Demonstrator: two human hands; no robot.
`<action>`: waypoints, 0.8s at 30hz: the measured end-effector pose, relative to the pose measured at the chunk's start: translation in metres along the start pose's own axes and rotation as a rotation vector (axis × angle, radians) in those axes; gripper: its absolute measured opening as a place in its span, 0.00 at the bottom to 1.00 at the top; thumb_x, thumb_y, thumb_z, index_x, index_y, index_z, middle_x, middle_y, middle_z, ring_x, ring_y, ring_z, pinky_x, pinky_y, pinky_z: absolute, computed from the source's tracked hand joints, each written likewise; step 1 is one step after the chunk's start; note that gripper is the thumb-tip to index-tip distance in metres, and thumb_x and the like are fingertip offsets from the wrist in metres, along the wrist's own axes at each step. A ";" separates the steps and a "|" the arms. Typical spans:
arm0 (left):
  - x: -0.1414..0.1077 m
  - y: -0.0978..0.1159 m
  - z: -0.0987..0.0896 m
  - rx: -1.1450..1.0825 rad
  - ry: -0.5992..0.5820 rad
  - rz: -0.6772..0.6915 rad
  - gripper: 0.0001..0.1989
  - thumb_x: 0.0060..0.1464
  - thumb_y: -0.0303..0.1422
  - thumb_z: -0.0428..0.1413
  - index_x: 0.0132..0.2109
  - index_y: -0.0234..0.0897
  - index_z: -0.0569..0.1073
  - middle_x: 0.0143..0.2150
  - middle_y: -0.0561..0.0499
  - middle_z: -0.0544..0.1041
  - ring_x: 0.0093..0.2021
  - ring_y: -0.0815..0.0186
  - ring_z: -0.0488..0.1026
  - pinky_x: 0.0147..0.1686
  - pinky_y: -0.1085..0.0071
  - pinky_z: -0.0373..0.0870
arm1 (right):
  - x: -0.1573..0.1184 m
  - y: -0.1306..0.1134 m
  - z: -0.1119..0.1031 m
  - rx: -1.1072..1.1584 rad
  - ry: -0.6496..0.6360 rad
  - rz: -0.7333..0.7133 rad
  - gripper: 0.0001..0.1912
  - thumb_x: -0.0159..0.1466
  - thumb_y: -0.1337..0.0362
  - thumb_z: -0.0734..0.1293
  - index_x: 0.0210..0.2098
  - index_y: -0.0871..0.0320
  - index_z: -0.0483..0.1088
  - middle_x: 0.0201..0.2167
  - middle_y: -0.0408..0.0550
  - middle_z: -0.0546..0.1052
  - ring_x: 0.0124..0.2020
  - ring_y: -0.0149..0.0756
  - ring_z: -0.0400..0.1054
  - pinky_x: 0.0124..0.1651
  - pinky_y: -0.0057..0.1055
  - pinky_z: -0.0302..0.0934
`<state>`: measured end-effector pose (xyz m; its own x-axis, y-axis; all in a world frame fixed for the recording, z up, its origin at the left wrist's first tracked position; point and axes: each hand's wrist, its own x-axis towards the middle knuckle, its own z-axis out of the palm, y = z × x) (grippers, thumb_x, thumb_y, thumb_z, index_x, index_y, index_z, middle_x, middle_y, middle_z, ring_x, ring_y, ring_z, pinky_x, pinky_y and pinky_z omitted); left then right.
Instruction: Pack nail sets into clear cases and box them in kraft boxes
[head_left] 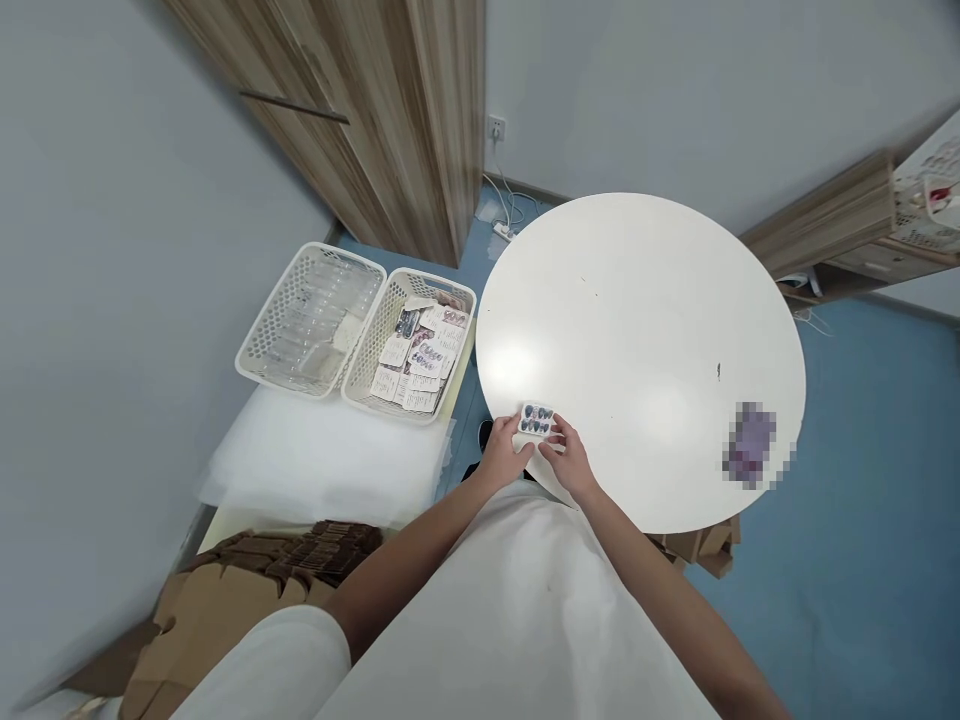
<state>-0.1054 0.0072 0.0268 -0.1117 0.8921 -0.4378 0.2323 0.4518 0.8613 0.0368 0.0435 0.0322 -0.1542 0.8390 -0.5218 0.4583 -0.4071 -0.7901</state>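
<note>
A small white card [536, 420] with two rows of dark blue and pinkish oval pieces is at the near left edge of the round white table [637, 300]. My left hand [504, 455] grips the card's left side. On its right side, my right hand [570, 455] holds the card with its fingers at the edge. Both thumbs point inward below the card.
Left of the table stand a white basket [255, 340] of clear plastic packs and another basket [358, 385] of printed cards. White sheets [322, 455] and folded brown cardboard [217, 620] lie nearer. A pixelated purple item [750, 445] is on the table's right.
</note>
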 end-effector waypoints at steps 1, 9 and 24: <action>0.003 -0.003 -0.002 0.005 0.014 -0.019 0.31 0.48 0.34 0.52 0.59 0.39 0.54 0.49 0.43 0.61 0.48 0.61 0.64 0.43 0.67 0.64 | 0.005 -0.001 0.004 0.007 -0.015 0.000 0.33 0.51 0.59 0.65 0.55 0.54 0.54 0.48 0.53 0.61 0.41 0.38 0.62 0.41 0.39 0.63; 0.015 -0.018 -0.018 0.209 0.120 -0.053 0.29 0.49 0.35 0.52 0.58 0.39 0.55 0.52 0.42 0.61 0.54 0.57 0.58 0.50 0.61 0.57 | 0.032 -0.002 0.031 -0.074 -0.109 -0.045 0.36 0.51 0.61 0.65 0.58 0.55 0.51 0.45 0.51 0.62 0.35 0.34 0.63 0.44 0.38 0.62; 0.005 -0.015 -0.046 0.899 -0.083 0.258 0.28 0.53 0.39 0.46 0.60 0.36 0.54 0.62 0.43 0.55 0.62 0.52 0.45 0.55 0.53 0.45 | 0.011 0.003 0.044 -0.843 -0.045 -0.442 0.26 0.55 0.65 0.60 0.54 0.54 0.57 0.58 0.54 0.54 0.53 0.50 0.51 0.49 0.44 0.50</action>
<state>-0.1540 0.0048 0.0236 0.1084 0.9451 -0.3082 0.9036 0.0356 0.4268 -0.0021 0.0362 0.0102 -0.4905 0.8326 -0.2571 0.8279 0.3533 -0.4356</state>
